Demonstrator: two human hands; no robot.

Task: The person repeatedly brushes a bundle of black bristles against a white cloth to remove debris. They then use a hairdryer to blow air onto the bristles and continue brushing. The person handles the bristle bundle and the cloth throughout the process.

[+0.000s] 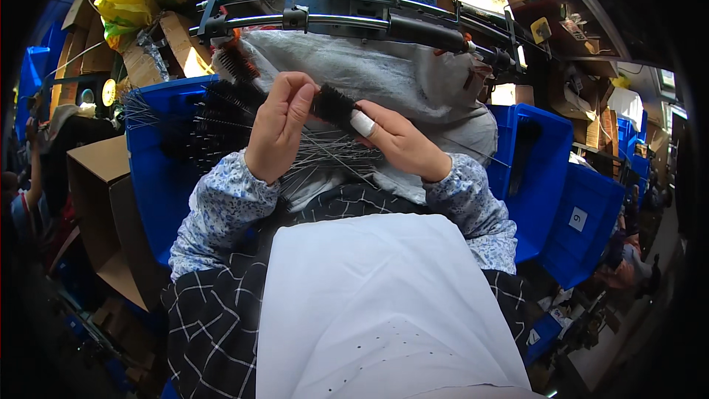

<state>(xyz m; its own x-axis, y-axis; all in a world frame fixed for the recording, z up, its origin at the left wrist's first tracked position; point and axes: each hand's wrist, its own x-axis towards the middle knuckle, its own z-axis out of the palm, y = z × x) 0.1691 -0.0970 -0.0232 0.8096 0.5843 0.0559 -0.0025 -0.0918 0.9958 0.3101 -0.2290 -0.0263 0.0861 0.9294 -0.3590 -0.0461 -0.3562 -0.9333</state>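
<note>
A black bristle brush (334, 108) is held between my two hands, above my lap. My left hand (282, 123) pinches its left end with thumb and forefinger. At its right end, my right hand (399, 137) grips the brush, with a white wrap around the thumb. Below the hands lie many thin metal wires (329, 154) on a pale cloth. To the left of my left hand, a bunch of black brushes (221, 122) fans out over the edge of a blue bin.
A machine with metal rods (332, 21) spans the far side, behind a grey-white sack (354, 70). Blue bins (543, 170) stand on the right. On the left are a blue bin (148, 177) and an open cardboard box (96, 170). Other people are at the far left and right edges.
</note>
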